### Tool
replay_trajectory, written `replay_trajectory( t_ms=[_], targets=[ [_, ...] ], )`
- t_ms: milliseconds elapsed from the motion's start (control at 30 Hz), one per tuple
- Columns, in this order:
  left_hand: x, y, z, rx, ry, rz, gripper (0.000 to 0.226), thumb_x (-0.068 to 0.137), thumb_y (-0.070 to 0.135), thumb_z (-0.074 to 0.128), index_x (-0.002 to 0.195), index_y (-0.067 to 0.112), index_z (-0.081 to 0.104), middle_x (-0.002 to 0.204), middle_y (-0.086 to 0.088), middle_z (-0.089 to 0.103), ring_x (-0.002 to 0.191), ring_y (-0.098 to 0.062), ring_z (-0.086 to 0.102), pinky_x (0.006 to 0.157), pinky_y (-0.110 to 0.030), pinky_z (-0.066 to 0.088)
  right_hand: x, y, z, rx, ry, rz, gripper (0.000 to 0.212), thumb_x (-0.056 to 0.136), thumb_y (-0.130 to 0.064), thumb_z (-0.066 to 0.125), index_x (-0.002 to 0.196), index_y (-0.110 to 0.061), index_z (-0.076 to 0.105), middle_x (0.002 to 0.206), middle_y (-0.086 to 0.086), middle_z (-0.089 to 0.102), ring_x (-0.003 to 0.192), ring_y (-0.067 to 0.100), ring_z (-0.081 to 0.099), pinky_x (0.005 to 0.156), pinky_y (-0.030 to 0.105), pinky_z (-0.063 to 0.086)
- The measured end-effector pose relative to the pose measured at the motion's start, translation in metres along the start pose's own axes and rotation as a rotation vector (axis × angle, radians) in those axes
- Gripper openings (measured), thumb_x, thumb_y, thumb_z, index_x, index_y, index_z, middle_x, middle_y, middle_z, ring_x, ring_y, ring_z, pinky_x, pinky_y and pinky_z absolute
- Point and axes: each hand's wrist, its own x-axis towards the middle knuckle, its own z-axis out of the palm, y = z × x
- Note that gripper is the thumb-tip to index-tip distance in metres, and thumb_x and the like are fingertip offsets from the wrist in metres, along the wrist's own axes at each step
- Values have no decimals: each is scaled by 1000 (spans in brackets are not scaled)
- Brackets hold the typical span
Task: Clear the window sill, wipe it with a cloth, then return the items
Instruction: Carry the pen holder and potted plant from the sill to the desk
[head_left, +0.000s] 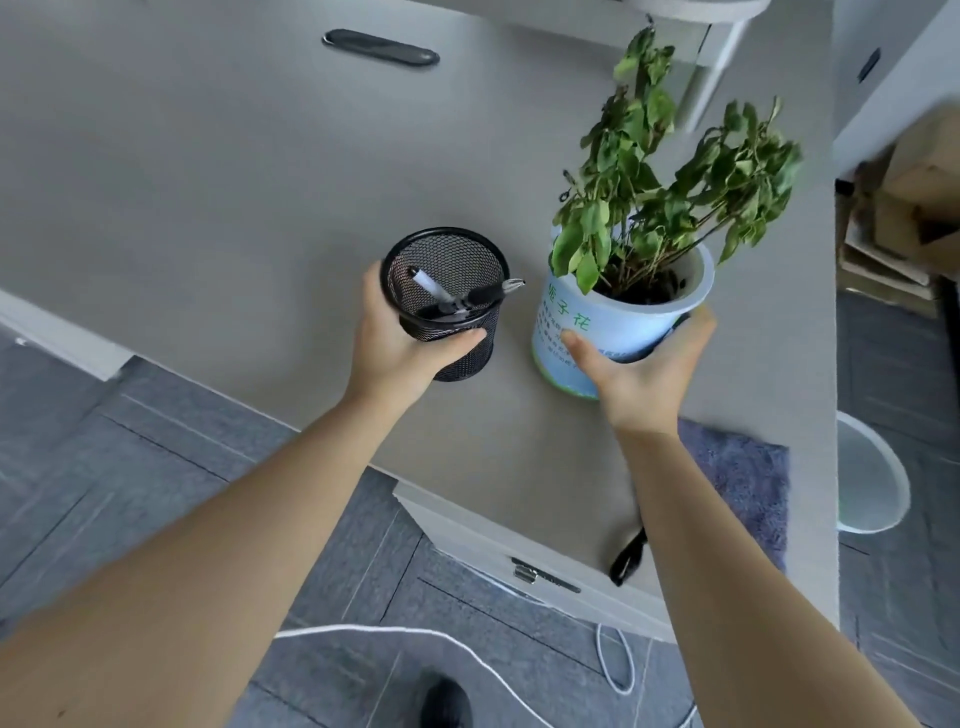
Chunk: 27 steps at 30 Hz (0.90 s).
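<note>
My left hand (395, 343) grips a black mesh pen holder (447, 301) with two or three pens lying inside it. The holder is over the grey desk top (234, 182); I cannot tell whether its base touches the desk. My right hand (644, 369) wraps around the lower side of a pale blue plant pot (608, 322) with green lettering. A leafy, wilting green plant (670, 192) grows from it. The pot leans towards the left. A purple-grey cloth (743, 483) lies flat on the desk near its front right corner, partly hidden by my right forearm.
A black oval cable port (379, 47) sits at the desk's far side. A black strap (628, 556) hangs over the front edge above a drawer. A white waste bin (872, 478) stands right of the desk, cardboard boxes (904, 218) behind it. White cable (395, 631) trails across the grey floor.
</note>
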Motion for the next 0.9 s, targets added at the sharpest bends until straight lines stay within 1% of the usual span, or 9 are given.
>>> replay_trajectory(
  t_ms=[167,267,367,467,533,600,667,767,900],
  targets=[
    [11,-7,-5,12,0,-24,77,41,35,79,103,45,36,132,-14,50,123,-23,51,109,-47,38,2,-1,8,-64,-19,64,96,52,-19,81,129,1,30,128,9,41,122,17,44,104,20,39],
    [14,-12,-5,-33,-14,-50,75,41,34,80,102,44,39,131,-12,52,121,-23,53,107,-49,40,3,-4,10,-94,-46,82,98,53,-20,81,134,-3,29,135,12,42,127,19,43,109,32,37],
    [11,-17,-8,-49,-66,-70,73,43,30,81,103,42,42,127,-8,56,119,-24,55,106,-52,40,-1,-12,8,-155,-102,91,103,55,-22,80,140,-7,24,142,9,39,132,18,38,113,37,32],
    [-5,-9,-7,-20,-55,-83,68,49,23,80,107,32,45,118,-6,58,114,-24,56,105,-54,40,-10,-18,-3,-275,-159,109,100,66,-28,78,144,-11,18,150,8,28,140,20,24,117,32,22],
    [-23,3,-4,93,28,-145,84,53,30,78,126,15,41,130,-14,47,124,-27,46,111,-45,35,-19,-25,-18,-363,-167,178,88,76,-27,72,144,-10,19,151,8,25,141,20,21,113,27,19],
    [-42,14,-1,214,109,-169,97,52,43,67,132,-1,34,134,-22,42,128,-30,40,109,-38,33,-26,-32,-34,-447,-155,185,73,81,-26,66,141,-7,29,147,11,32,139,23,26,112,29,21],
    [-60,27,8,247,137,-156,79,59,35,65,123,-4,43,128,-26,47,123,-33,43,103,-36,35,-34,-39,-56,-533,-136,185,61,83,-24,63,136,-7,40,144,13,38,135,27,30,112,35,24],
    [-83,41,32,325,36,-187,54,74,17,64,121,-3,49,128,-25,49,122,-35,46,101,-34,34,-48,-44,-98,-618,-98,269,51,85,-24,59,132,-8,45,143,13,39,133,29,31,112,38,26],
    [-113,48,76,352,-200,-320,51,83,14,58,130,4,42,138,-15,45,124,-29,47,95,-29,36,-64,-39,-144,-629,-64,502,52,86,-21,56,133,-4,42,141,18,38,128,34,36,101,35,32]
  ],
)
